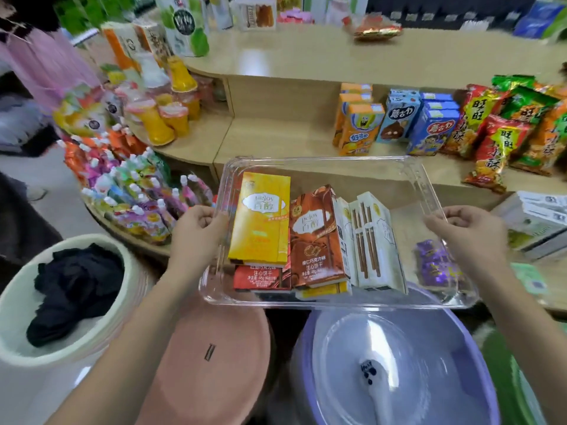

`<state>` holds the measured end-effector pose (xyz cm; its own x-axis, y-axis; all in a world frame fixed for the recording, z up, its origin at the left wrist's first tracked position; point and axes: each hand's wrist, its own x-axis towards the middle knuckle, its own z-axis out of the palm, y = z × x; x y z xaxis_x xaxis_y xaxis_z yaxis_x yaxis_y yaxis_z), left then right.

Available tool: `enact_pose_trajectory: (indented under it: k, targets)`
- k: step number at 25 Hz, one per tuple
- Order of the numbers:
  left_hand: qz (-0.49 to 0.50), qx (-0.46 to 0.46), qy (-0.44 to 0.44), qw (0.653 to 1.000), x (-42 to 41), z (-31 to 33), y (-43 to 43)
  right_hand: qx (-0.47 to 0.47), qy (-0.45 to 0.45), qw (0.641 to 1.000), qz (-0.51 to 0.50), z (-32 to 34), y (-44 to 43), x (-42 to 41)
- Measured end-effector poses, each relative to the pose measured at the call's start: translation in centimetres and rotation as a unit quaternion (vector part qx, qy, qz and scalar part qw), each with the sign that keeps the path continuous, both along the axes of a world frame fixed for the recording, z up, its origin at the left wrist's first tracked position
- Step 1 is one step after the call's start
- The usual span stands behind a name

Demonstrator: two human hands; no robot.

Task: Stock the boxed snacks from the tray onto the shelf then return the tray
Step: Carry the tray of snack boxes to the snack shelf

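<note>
The left hand (pixel 199 228) grips the left rim of a clear tray (pixel 322 161), and the right hand (pixel 469 231) grips the right rim, fingers curled over the edge. The tray hangs between the hands, in front of a wooden shelf (pixel 276 139).

In the tray, nearest the left hand, a yellow box (pixel 260 219) lies on a red box (pixel 260 276). A brown box (pixel 316 237) lies in the middle, and a white box (pixel 374 240) leans on it toward the right hand. The yellow and brown boxes read "Pejoy" and "百醇". The brown and red ones also read "注心饼干" and "48g".

By the right hand a purple packet (pixel 435 265) shows through the plastic. Whether it lies in the tray or under it cannot be told.

Beyond the hands, the shelf holds orange boxes (pixel 359 130), blue boxes (pixel 429 130) marked "蘑古力", and red and green bags (pixel 503 133) marked "旺旺".

Spouted pouches (pixel 132 191) crowd a lower tier beyond the left hand. Below the hands sit a pink basin (pixel 214 348) and a purple basin (pixel 399 363). Left of the left arm is a pale bin (pixel 129 302) with dark cloth (pixel 76 289) in it.
</note>
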<state>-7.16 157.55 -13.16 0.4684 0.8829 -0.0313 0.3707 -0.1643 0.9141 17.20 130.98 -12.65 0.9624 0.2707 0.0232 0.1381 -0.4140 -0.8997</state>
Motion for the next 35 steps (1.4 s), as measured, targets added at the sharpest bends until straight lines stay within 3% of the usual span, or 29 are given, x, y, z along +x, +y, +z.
enact_pose_trajectory:
  k: [10, 21, 27, 35]
  targets:
    - [-0.053, 0.019, 0.033, 0.998, 0.5, -0.9, 8.8, -0.036, -0.007, 0.998, -0.05, -1.0, 6.5, -3.4]
    - [-0.083, 0.028, 0.08, 0.993, 12.9, -6.2, 7.8, -0.104, -0.005, 0.992, -0.072, -4.3, 5.0, 8.2]
    - [-0.16, 0.066, 0.151, 0.973, 20.7, -10.6, 6.2, -0.128, -0.001, 0.987, -0.093, -8.2, 2.6, 15.0]
    - [-0.218, 0.024, 0.222, 0.95, 24.8, -15.8, 4.4, -0.178, 0.02, 0.979, -0.102, -14.2, 0.5, 18.7]
